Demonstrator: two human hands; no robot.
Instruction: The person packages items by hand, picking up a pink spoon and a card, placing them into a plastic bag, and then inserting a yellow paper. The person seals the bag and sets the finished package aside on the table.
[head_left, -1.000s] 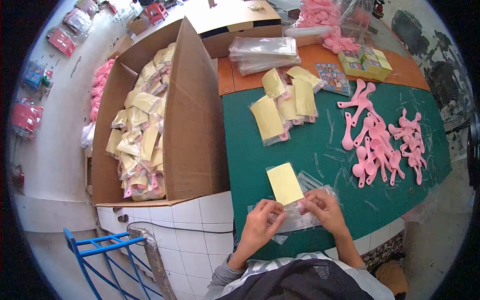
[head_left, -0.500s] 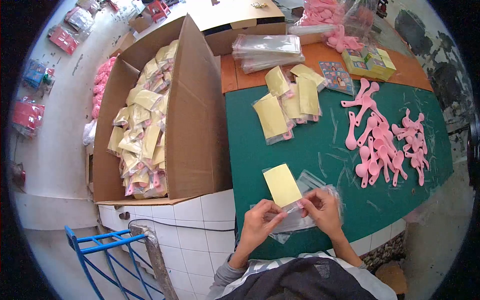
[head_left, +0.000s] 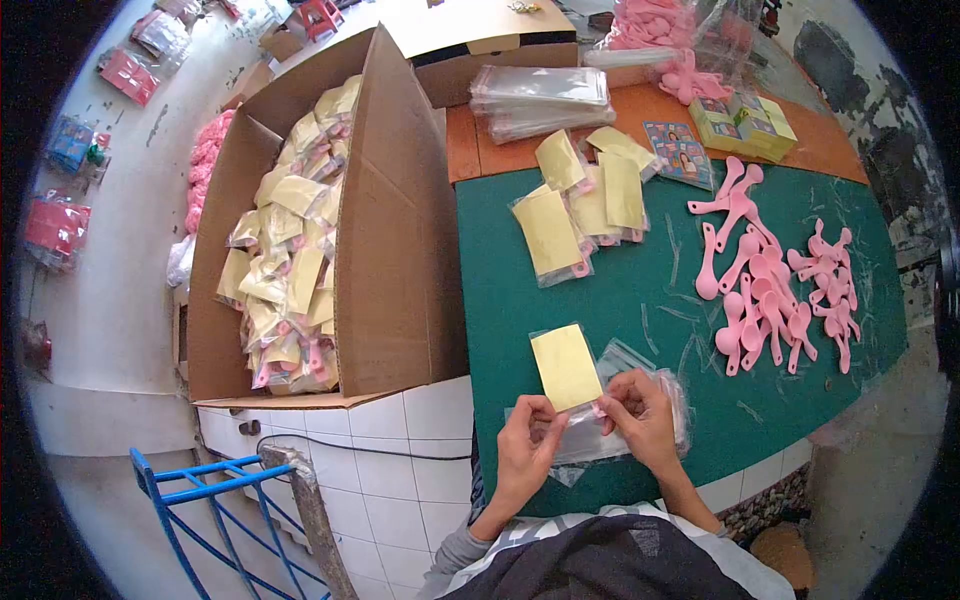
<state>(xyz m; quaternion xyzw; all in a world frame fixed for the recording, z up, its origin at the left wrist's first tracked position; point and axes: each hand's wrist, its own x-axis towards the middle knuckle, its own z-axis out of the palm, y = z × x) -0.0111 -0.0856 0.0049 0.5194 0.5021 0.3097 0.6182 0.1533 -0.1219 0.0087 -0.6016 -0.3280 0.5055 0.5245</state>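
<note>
Clear plastic packet with yellow card insert (head_left: 567, 367) gripped by both hands, left hand (head_left: 527, 447), right hand (head_left: 643, 420), near tabletop (head_left: 640, 290) front edge, loose pink plastic spoons (head_left: 760, 290) toward right edge.

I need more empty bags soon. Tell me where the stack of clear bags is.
The stack of clear bags lies at the far edge of the table in the head view, on the orange strip, between the cardboard box flap and the yellow packets.

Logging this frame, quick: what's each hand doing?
Left hand: pinching the clear bag with the yellow card.
Right hand: pinching the same bag.
</note>
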